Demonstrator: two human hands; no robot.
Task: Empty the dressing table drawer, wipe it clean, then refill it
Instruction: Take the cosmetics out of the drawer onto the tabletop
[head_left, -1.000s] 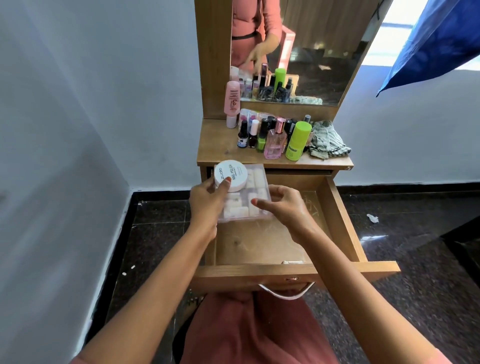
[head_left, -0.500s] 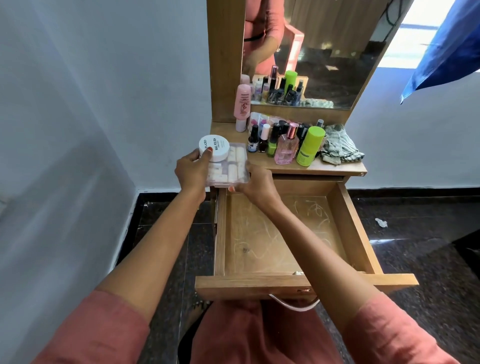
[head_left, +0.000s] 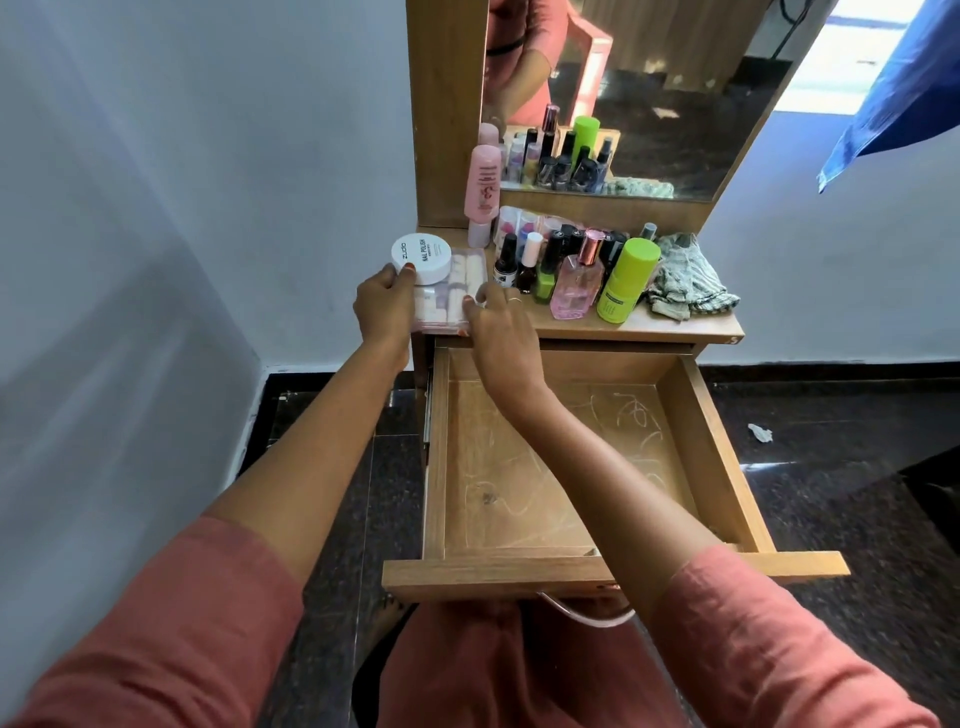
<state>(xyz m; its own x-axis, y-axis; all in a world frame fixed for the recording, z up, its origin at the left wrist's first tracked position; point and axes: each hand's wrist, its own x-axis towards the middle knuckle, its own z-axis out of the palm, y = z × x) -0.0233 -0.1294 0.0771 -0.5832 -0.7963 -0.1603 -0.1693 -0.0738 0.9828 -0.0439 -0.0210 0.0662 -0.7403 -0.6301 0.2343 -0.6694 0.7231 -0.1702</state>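
Drawer (head_left: 719, 452): pulled fully out toward the near side. No items lie inside. The bare wooden bottom shows pale scribbled lines. A white handle (head_left: 587, 614) hangs from the front panel.

Clear box (head_left: 453, 291): located at the far-left corner of the surface (head_left: 675, 328), above the left far end of the drawer. It holds rows of small pale items. Whether the box rests on the surface or is held just above it cannot be determined.

White jar (head_left: 422, 258): round, lid marked "NAIL POLISH", seated on the far-left part of the clear box.

Left hand (head_left: 382, 307): grips the left side of the clear box, with the thumb pressed against the near edge of the white jar.

Right hand (head_left: 500, 328): fingers curled onto the right near edge of the clear box, holding it. The forearm crosses over the left half of the drawer.

Other items on the surface, left to right:
- tall pink bottle (head_left: 482, 189), upright against the mirror (head_left: 675, 104) frame;
- cluster of small nail polish bottles (head_left: 530, 260), just right of the clear box;
- pink perfume bottle (head_left: 576, 285);
- green canister (head_left: 626, 281);
- crumpled checked cloth (head_left: 685, 278) at the right end.
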